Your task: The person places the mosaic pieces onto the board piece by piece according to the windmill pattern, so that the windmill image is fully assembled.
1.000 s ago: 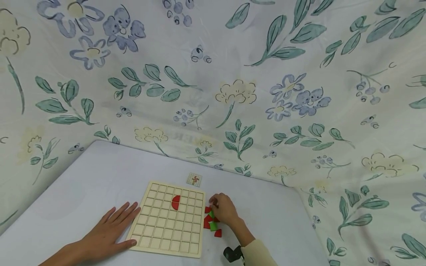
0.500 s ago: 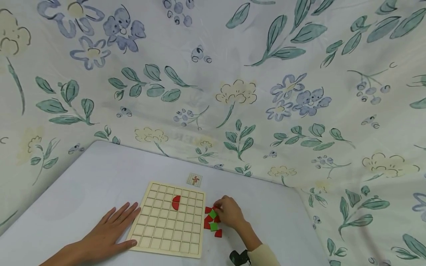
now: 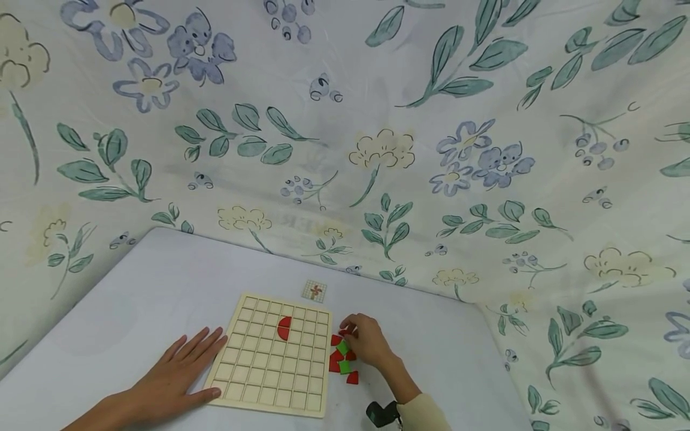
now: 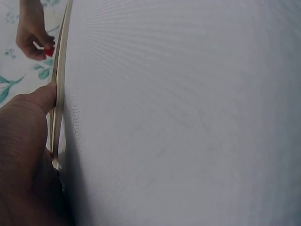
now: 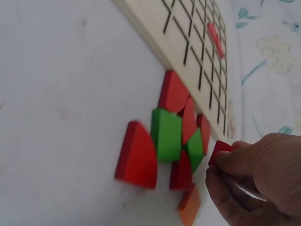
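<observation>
My right hand pinches a small red block between thumb and fingers, just above the table at the board's right side. The pale wooden grid board lies flat. Two red quarter-round blocks sit together in its upper cells, forming a half circle. With fingers straight, my left hand rests along the board's left edge; in the left wrist view its thumb touches the rim. Below the right hand lies a loose group of red blocks and green blocks, close against the board.
A small card with a printed grid and red pattern lies beyond the board. An orange block shows at the group's edge in the right wrist view. Floral cloth rises behind the white table.
My right hand drew slightly right over the loose blocks, then came back left, now with a red block showing at its fingertips. The left hand and the board stayed still.
</observation>
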A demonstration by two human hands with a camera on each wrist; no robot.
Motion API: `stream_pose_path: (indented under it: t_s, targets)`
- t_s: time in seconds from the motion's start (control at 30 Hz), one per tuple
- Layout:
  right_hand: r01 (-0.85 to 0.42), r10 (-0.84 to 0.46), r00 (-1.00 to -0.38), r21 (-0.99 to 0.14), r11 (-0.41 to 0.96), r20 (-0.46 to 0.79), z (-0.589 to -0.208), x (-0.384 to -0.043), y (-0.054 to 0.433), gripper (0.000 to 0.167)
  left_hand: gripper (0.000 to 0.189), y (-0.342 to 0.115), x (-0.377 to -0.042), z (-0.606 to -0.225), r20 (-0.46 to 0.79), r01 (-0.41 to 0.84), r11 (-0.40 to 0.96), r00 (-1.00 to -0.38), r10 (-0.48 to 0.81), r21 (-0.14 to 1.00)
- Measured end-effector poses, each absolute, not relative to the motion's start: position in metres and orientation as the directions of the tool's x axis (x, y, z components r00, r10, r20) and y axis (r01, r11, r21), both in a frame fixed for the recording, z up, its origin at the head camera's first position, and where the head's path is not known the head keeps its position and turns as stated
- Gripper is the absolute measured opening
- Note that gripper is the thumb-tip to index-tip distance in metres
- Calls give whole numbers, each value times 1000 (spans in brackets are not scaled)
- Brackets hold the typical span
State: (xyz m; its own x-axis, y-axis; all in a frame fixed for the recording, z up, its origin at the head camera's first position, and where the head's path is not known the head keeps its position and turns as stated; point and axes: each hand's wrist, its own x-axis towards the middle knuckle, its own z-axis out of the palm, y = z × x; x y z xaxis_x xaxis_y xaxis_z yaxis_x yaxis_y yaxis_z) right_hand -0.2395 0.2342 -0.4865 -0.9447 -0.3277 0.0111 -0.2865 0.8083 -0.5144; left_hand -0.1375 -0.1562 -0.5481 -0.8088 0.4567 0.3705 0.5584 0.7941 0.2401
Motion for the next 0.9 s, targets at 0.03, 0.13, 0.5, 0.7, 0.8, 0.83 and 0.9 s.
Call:
stream_pose_path:
  t_s: [0.03, 0.13, 0.5, 0.7, 0.8, 0.83, 0.9]
  targets:
    - [-288, -333, -943, -532, 796, 14, -486, -240, 231, 15, 89, -156, -138, -548, 370, 558, 794, -810, 456, 242]
    - [-320, -363, -931, -565, 760, 39, -485, -241, 222, 13, 89, -156, -138, -548, 366, 556, 795, -811, 456, 242]
    - [-383, -487, -872, -675, 630, 41, -487, -245, 179, 9, 89, -158, -139, -551, 373, 562, 793, -805, 461, 234]
    - [-353, -493, -870, -705, 615, 6, -490, -246, 164, 10, 89, -157, -139, -549, 391, 571, 789, -795, 463, 226]
    - [-361, -492, -871, -708, 607, 23, -491, -247, 159, 9, 89, -157, -139, -548, 384, 567, 790, -800, 461, 234]
    - [-367, -493, -870, -705, 607, 28, -492, -248, 158, 8, 89, -157, -138, -548, 383, 566, 790, -801, 460, 234]
    - [-373, -495, -868, -699, 610, 32, -494, -249, 157, 8, 89, -156, -138, -548, 383, 566, 791, -801, 460, 232]
